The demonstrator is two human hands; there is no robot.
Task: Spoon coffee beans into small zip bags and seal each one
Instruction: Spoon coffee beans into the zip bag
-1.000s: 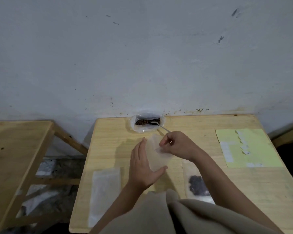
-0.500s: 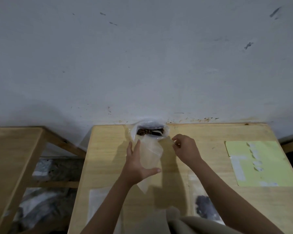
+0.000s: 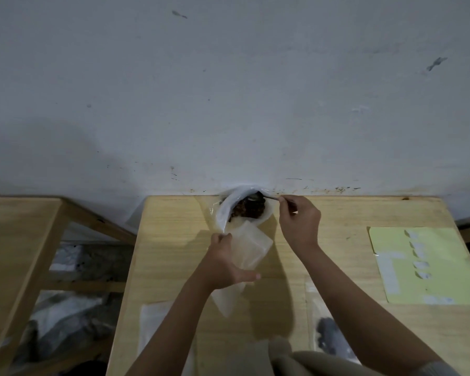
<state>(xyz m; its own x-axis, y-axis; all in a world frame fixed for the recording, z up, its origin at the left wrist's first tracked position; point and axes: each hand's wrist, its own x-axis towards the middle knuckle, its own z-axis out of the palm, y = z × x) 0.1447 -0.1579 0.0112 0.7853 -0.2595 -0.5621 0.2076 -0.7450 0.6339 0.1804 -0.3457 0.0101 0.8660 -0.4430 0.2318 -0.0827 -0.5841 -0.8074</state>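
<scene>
A big white bag of brown coffee beans (image 3: pixel 246 208) stands open at the table's far edge against the wall. My left hand (image 3: pixel 224 263) holds an empty clear zip bag (image 3: pixel 248 246) upright just in front of it, mouth near the beans. My right hand (image 3: pixel 299 222) pinches the handle of a metal spoon (image 3: pixel 269 197), whose bowl rests in the beans. A filled zip bag with dark beans (image 3: pixel 330 336) lies flat at the near right.
The wooden table (image 3: pixel 174 240) also carries a stack of empty zip bags (image 3: pixel 154 324) at the near left and a yellow sheet with white labels (image 3: pixel 418 264) at the right. A second wooden table (image 3: pixel 14 240) stands to the left, across a gap.
My left hand lifted the empty bag off the table and up to the bean bag. My right hand left the bag's mouth and took the spoon handle at the bean bag.
</scene>
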